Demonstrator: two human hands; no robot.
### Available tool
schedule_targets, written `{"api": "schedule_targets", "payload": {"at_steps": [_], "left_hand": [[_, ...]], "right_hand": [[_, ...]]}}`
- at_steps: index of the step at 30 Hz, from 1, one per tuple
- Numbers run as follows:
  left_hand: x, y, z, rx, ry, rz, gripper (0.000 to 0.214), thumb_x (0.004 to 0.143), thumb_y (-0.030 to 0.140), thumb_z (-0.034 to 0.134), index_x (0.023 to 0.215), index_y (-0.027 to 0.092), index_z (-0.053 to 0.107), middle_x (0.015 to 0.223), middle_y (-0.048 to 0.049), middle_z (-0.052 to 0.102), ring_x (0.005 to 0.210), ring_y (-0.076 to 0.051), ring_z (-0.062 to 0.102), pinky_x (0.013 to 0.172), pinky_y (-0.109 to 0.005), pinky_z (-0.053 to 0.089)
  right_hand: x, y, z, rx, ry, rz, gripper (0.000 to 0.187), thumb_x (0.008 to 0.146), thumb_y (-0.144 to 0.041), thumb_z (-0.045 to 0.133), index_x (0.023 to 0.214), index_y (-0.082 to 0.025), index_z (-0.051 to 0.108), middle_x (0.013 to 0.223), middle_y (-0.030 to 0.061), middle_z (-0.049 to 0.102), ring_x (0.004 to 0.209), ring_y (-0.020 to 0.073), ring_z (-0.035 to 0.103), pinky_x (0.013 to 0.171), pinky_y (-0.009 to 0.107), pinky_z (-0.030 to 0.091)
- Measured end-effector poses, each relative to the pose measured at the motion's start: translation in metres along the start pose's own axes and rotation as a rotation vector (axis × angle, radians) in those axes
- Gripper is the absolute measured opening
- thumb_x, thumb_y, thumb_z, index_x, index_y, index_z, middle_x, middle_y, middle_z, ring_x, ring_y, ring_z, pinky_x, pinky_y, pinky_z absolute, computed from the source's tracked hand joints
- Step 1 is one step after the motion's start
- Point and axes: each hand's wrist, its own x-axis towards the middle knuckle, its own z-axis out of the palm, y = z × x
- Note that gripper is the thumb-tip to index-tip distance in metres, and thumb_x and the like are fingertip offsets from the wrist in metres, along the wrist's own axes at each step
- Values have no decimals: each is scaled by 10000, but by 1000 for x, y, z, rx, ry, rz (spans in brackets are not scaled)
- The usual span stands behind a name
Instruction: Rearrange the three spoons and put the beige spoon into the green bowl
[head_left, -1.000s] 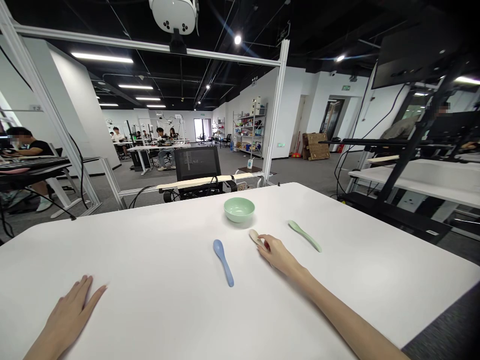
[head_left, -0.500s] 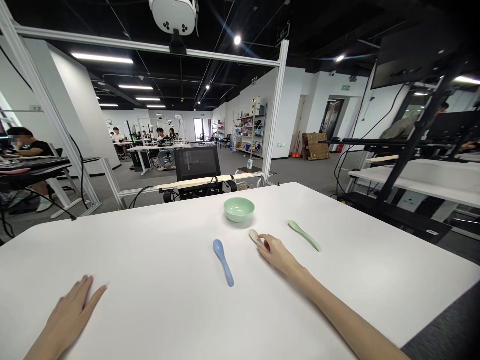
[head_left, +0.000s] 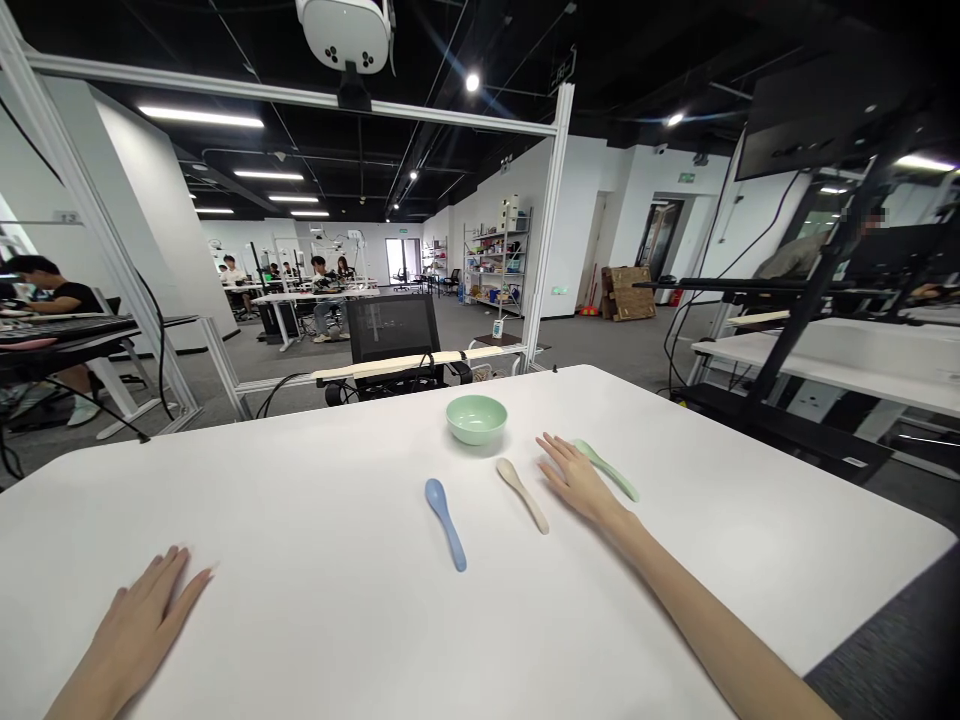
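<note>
My right hand (head_left: 580,482) is open with its fingers apart, between the cream spoon (head_left: 523,496) and the green spoon (head_left: 611,473). It hides a little of the green spoon's bowl end and holds nothing. Left of the cream spoon lies a blue spoon (head_left: 446,525), handle toward me. Behind the spoons stands a light green bowl (head_left: 476,420), upright; no contents show in it. At the lower left, my left hand (head_left: 144,622) rests flat on the white table (head_left: 315,570), thumb spread, far from the spoons.
A metal frame (head_left: 551,230) rises at the table's far edge, with a black mesh chair (head_left: 394,325) behind it. To the right is a dark stand (head_left: 806,270) beside another white desk (head_left: 847,365). Several people sit at desks in the background.
My right hand has let go of the cream spoon and moved right, toward the green spoon, its fingers now spread. The cream spoon lies fully visible. My left hand stays in place.
</note>
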Motion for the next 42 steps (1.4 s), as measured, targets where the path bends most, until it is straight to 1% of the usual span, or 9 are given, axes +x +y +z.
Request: {"api": "schedule_targets", "payload": {"at_steps": [3, 6, 22, 25, 27, 30, 34, 39, 42], "left_hand": [[-1, 6, -4, -92, -33, -51, 888, 879, 570, 228, 1541, 24, 457, 1650, -187, 450, 1584, -346, 329, 1272, -589, 287], [-2, 8, -3, -130, -63, -58, 902, 891, 591, 216, 1555, 20, 435, 1665, -189, 422, 1591, -349, 309, 1279, -596, 267], [-2, 1, 6, -101, -42, -31, 872, 909, 571, 217, 1553, 27, 439, 1654, -191, 440, 1581, -350, 334, 1267, -601, 287], [-1, 1, 7, -94, -59, -43, 895, 905, 589, 198, 1564, 26, 422, 1669, -182, 419, 1592, -343, 309, 1285, -582, 255], [0, 1, 7, -89, -78, -45, 900, 909, 586, 171, 1574, 28, 405, 1684, -173, 397, 1601, -334, 286, 1293, -572, 237], [0, 2, 7, -94, -82, -47, 900, 916, 584, 159, 1571, 19, 407, 1679, -180, 406, 1602, -338, 283, 1291, -580, 236], [-1, 4, 5, -98, -63, -37, 881, 928, 582, 194, 1562, 11, 415, 1674, -201, 405, 1595, -351, 298, 1281, -596, 251], [-2, 6, 5, -91, -66, -35, 862, 935, 564, 185, 1561, 21, 422, 1677, -188, 405, 1591, -340, 312, 1284, -579, 254], [-1, 5, 6, -82, -66, -44, 863, 930, 559, 176, 1561, 26, 427, 1676, -180, 409, 1593, -338, 307, 1285, -582, 254]], "right_hand": [[0, 14, 13, -23, -104, 15, 616, 1043, -439, 391, 1576, -144, 476, 1686, 164, 376, 1582, 331, 308, 1270, 554, 282], [0, 17, 21, -10, -166, 26, 604, 1058, -452, 366, 1529, -120, 546, 1652, 177, 428, 1562, 324, 356, 1272, 524, 294], [0, 3, 5, 53, -128, 27, 497, 1011, -385, 439, 1360, -131, 686, 1524, 181, 592, 1489, 331, 470, 1227, 499, 365], [-1, -17, -9, 79, -86, 58, 377, 982, -349, 471, 1191, -167, 726, 1357, 173, 696, 1317, 314, 613, 1106, 448, 455], [-4, -36, -15, 103, -116, 126, 279, 965, -368, 504, 1059, -185, 692, 1136, 140, 752, 1027, 271, 700, 900, 386, 511], [-12, -61, -15, 143, -226, 213, 156, 903, -372, 605, 923, -222, 572, 843, 43, 701, 691, 188, 595, 643, 305, 414], [-18, -71, -8, 235, -247, 259, 92, 864, -233, 577, 908, -241, 497, 738, -25, 601, 611, 145, 487, 577, 268, 328], [20, -70, -28, 248, -128, 200, 163, 850, -213, 570, 1008, -211, 613, 740, -16, 621, 677, 157, 540, 618, 255, 361], [62, -82, -55, 184, -174, 152, 114, 853, -229, 614, 930, -196, 692, 783, 26, 684, 701, 162, 571, 629, 260, 381]]}}
